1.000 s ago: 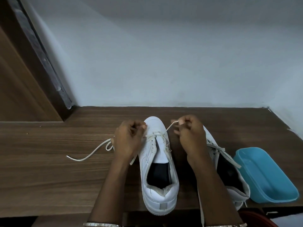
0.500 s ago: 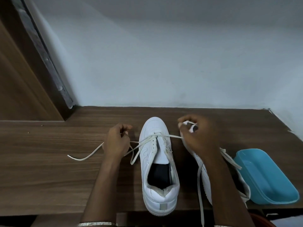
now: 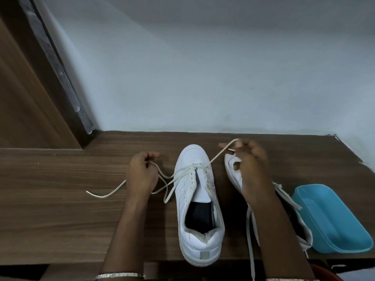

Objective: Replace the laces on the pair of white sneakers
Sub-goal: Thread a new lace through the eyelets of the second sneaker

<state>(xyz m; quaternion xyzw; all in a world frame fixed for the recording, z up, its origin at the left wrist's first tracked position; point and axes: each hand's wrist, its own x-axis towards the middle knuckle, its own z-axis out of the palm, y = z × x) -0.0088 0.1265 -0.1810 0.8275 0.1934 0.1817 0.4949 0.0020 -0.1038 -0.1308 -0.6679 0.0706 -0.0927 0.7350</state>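
A brown wooden door panel [image 3: 22, 102] fills the upper left of the frame, and beside it a pale wall [image 3: 203, 78] runs across the top. Below them a dark wooden table [image 3: 50, 209] spans the lower half.

At centre left, the loose tail of a cream lace [image 3: 105, 195] lies on the table and leads up to the left hand [image 3: 142, 174]. This hand's fingers are curled in, with thumb and forefinger pinching the lace just left of the shoe. A metallic bangle [image 3: 120, 275] circles the wrist at the bottom edge.

In the middle of the frame a white sneaker [image 3: 191, 157] stands upright on the table, toe toward the wall and heel toward the bottom edge. The lace crosses its eyelets nearest the toe; the eyelets below these are unlaced, and the tongue and dark insole show.

From those eyelets the other end of the lace rises up and right to the right hand [image 3: 251, 165]. Its fingers are bunched together and pinch that lace end at their tips, which are motion-blurred.

Under this hand and forearm lies the second sneaker [image 3: 233, 173], mostly hidden, just right of the first. Its own laces [image 3: 250, 240] hang loose, one strand trailing past the table's near edge.

At the lower right a blue plastic tray [image 3: 332, 220] sits just beside the second sneaker.
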